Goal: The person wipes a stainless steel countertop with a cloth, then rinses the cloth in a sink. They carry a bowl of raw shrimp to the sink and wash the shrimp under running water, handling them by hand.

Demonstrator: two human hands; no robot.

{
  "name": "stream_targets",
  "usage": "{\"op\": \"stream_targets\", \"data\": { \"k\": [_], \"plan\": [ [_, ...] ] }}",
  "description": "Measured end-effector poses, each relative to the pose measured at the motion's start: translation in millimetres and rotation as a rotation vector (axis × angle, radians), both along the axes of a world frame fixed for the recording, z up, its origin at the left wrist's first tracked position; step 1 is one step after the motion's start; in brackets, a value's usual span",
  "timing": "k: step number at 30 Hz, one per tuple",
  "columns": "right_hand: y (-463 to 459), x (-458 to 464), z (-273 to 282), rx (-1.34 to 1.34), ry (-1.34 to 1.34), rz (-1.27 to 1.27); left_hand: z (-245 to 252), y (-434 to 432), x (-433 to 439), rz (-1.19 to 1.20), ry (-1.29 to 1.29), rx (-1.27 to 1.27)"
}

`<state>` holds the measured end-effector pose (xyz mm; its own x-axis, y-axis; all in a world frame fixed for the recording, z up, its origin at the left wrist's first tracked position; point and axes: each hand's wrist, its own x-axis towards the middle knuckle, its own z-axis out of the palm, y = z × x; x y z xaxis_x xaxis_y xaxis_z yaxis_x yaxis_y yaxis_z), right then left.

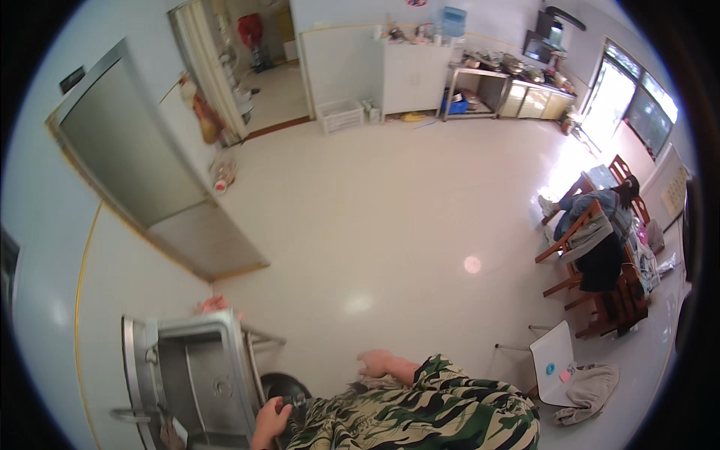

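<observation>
My left hand [271, 422] is at the lower edge, beside the right side of a stainless steel sink [233, 349]. Its fingers are closed around a small dark object [295, 401], too blurred to name, close to my camouflage shirt [405, 416]. My right hand [376, 363] hangs over the pale floor in front of my body. Its fingers are loosely apart, and nothing shows in them. A black tub [287, 385] stands on the floor by the sink's legs, partly hidden by my left hand and shirt.
A faucet [132, 415] arches at the sink's left. A door [140, 157] stands at left. A white chair [551, 365] with a garment is at right. A person [590, 211] sits by wooden chairs [568, 242]. A white cabinet [413, 79] and metal table [478, 73] line the far wall.
</observation>
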<state>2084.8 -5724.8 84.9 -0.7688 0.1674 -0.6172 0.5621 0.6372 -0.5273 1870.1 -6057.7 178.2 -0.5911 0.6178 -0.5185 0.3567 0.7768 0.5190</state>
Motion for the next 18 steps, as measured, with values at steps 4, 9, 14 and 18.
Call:
{"op": "stream_targets", "data": {
  "k": [4,9,14,18],
  "plan": [
    [98,2,-1,0.031,0.049,-0.198,9,89,-26,-0.148,0.000,-0.019],
    [167,10,-71,0.009,0.057,-0.469,-7,173,-90,-0.368,0.067,-0.106],
    [227,39,-126,-0.003,-0.198,-0.489,-59,317,-178,-0.463,0.020,-0.167],
    [266,48,-117,-0.040,-0.146,-0.840,-74,484,-216,-0.725,0.075,-0.125]
  ]
}}
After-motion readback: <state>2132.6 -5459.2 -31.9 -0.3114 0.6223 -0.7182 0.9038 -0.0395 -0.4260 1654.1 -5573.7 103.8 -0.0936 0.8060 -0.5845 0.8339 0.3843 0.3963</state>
